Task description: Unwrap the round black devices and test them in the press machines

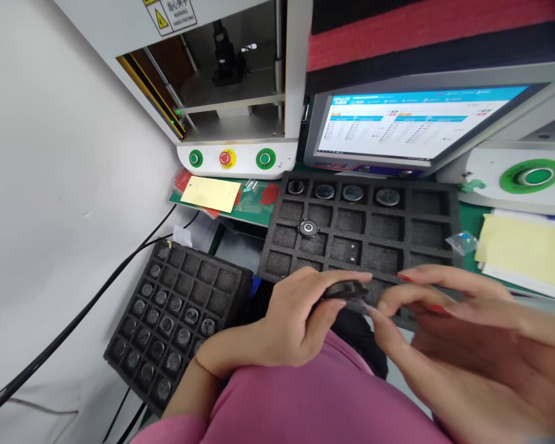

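Note:
My left hand [293, 317] is closed around the edge of a dark round watch body [345, 288], held tilted above the near edge of a black foam tray [428, 234]. My right hand [476, 339] is close beside it, with thumb and forefinger pinched on a piece of clear plastic film [359, 305] at the watch's lower edge. Whether the film is still stuck to the watch cannot be made out. In the tray lies a watch body [309, 228] with its sensor side up, and several round watch faces [353, 193] fill pockets of the far row.
A second foam tray [203, 271] holding several watch bodies stands lower left. Behind are a press machine [240, 154] with green and red buttons and a monitor [398, 123]. Yellow paper [210, 193], a crumpled clear film [462, 242] and a black cable [97, 305] lie around.

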The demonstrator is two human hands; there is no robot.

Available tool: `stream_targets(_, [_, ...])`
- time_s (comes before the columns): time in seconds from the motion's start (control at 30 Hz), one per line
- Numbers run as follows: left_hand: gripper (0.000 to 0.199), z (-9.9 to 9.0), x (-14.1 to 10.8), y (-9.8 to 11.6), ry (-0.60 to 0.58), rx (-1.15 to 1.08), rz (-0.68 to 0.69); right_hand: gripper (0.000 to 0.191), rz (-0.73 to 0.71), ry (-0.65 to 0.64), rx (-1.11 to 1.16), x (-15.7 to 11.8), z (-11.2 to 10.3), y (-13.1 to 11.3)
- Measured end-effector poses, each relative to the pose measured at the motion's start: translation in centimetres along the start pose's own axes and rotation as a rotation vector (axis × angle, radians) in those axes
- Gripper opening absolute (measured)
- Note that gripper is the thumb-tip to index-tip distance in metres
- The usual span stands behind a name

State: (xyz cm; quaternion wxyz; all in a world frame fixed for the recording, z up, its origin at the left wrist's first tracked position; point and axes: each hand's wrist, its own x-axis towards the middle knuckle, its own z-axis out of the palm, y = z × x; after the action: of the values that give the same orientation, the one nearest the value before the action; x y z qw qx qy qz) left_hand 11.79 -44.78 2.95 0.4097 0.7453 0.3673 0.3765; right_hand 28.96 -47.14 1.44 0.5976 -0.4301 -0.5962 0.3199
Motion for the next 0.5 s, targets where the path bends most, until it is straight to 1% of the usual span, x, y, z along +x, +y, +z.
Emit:
stream_targets(0.13, [0.033,-0.9,0.2,0.3,-0.087,0.064,-0.059,0.034,0.112,0.074,0.11,0.7,0.0,0.3])
stream_targets(0.2, [0.032,-1.3,0.3,0.4,-0.123,0.07,-0.092,0.036,0.138,0.073,0.133,0.8,-0.1,0.6])
stream_targets(0.27, [0.031,-1.6,0.3,0.5,-0.158,0.103,-0.122,0.035,0.135,0.049,0.109,0.7,-0.2,0.9])
stream_targets(0.33, [0.03,-1.8,0.4,0.5,-0.201,0.169,-0.155,0.026,0.118,0.005,0.003,0.5,-0.4,1.1])
stream_targets(0.4, [0.031,-1.8,0.4,0.4,-0.242,0.248,-0.179,0.017,0.072,-0.049,-0.194,0.3,-0.6,1.3])
stream_targets(0.47, [0.031,-1.7,0.5,0.3,-0.264,0.327,-0.197,0.019,-0.001,-0.082,-0.375,0.3,-0.7,1.5])
stream_targets(0.5, [0.031,-1.6,0.5,0.3,-0.267,0.365,-0.203,0.02,-0.032,-0.084,-0.42,0.3,-0.8,1.5])
